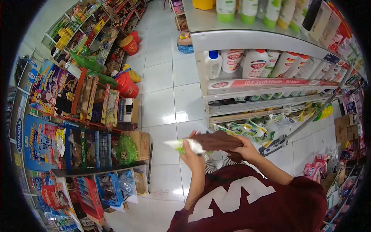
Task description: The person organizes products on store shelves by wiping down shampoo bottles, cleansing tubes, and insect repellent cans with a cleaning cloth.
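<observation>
My left hand [191,154] is wrapped round a white-and-green bottle [197,146], which lies tilted with one end pointing left. Stretched from the bottle to the right is a dark brown cloth [218,141]. It covers part of the bottle, so the bottle's full shape is hidden. My right hand [247,148] grips the right end of the cloth, its fingertips partly behind the fabric. Both hands are in front of my body, above the tiled floor.
A shelf unit [247,43] with rows of bottles and tubes stands ahead to the right. Green-and-white packs [251,129] lie on its lowest level. Leftward are packed racks, a red bucket [126,86] and a cardboard box [140,145]. A tiled aisle [158,96] runs between.
</observation>
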